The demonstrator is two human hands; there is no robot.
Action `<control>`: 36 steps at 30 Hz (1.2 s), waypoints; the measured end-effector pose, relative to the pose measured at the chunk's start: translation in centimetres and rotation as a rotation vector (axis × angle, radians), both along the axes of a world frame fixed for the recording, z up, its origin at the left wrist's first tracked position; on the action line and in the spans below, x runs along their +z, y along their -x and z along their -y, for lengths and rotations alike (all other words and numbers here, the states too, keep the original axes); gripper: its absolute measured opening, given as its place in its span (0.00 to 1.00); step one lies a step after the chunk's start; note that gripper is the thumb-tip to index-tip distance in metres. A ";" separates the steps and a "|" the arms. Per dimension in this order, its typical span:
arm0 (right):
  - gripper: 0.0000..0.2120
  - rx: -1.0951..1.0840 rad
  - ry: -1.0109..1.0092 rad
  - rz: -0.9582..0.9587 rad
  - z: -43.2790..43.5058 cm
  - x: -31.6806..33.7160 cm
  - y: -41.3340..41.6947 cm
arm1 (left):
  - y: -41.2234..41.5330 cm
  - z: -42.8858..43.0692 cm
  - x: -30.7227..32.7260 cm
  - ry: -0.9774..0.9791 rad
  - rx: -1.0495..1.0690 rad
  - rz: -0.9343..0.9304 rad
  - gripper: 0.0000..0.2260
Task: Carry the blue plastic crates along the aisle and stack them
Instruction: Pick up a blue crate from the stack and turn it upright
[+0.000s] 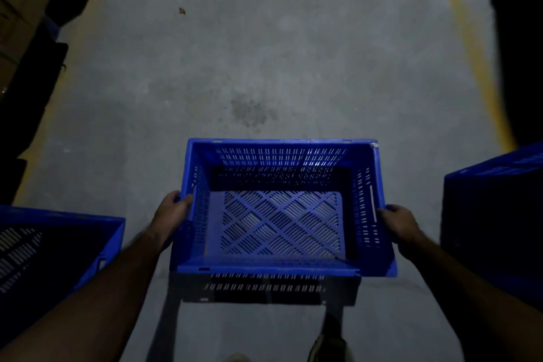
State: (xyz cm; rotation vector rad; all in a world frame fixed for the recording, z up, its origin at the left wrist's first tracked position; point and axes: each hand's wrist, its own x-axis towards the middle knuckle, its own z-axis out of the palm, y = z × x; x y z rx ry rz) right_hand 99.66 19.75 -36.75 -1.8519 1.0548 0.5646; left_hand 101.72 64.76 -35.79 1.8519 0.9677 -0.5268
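Fingers (pixel 183 202): those of the left hand (pixel 173 211) are curling over the left rim of the blue crate (pixel 279 214) and gripping it; those of the right hand (pixel 399 222) are wrapping the right wall near its handle slot, closed on the plastic.
Crate: empty and upright, it is hanging between both hands at about waist level, clear of the concrete floor (pixel 264 53), its slotted base showing the floor beneath.
Arms: both are reaching forward and slightly inward, bare to the edge of the view.
Feet: one shoe (pixel 329 344) is showing under the crate, blurred, suggesting a stride.
Surroundings: a second blue crate (pixel 58 247) is sitting low at the left, and a darker blue crate stack (pixel 496 209) is standing at the right beside a yellow floor line (pixel 482 67); dark shelving is flanking the aisle.
Step in hand: by the look of it, the carry along the aisle, with stacking not yet begun.
Next move: likely calling for a level walk to the stack, squaring the base over the top rim there, then lowering evenly before letting go.
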 end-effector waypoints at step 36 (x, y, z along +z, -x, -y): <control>0.10 0.036 0.130 0.385 -10.4 50.3 32.1 | 29.7 18.9 50.1 -0.003 -0.596 0.349 0.10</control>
